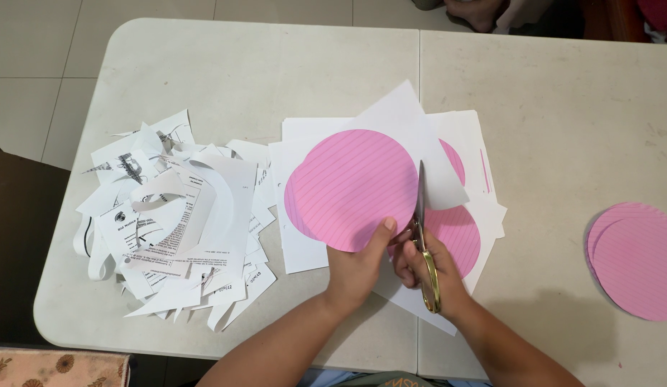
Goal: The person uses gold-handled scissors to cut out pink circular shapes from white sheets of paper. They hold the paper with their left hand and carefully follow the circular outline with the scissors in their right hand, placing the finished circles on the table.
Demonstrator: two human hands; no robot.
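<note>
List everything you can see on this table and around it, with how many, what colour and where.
Pink lined paper circle being cut: one, pink, table centre, pinched by the left hand.
White paper sheets printed with pink circles: a stack, count unclear, white and pink, under the circle.
Gold-handled scissors: one, gold handles, steel blades, at the circle's right edge.
Pile of white printed paper scraps: many, white with black print, table left.
Finished pink paper circles: at least two, pink, stacked at the table's right edge.
White folding table: one, off-white.
Tiled floor: pale, upper left.
Left hand: holds the circle.
Right hand: holds the scissors.
</note>
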